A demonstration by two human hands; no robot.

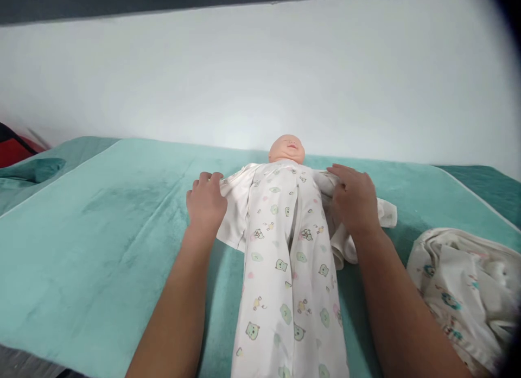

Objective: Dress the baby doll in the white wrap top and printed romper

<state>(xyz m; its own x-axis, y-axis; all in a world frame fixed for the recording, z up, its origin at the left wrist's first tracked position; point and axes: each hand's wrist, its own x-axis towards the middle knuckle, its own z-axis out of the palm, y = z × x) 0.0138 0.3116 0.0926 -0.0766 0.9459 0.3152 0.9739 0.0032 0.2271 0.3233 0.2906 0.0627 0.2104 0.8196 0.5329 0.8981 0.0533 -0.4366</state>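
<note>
Garment [277, 237] between both grips [207, 201] [355, 199]

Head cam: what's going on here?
A person's bare hands are on a white printed baby garment laid over a doll on a green cover. The left hand has the garment's edge on one side; the right hand is at the other side, near the doll's shoulder. A bundled printed cloth lies to the right.

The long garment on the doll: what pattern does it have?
White, with small green bears and leaf-like blobs, best seen in the head view.
</note>
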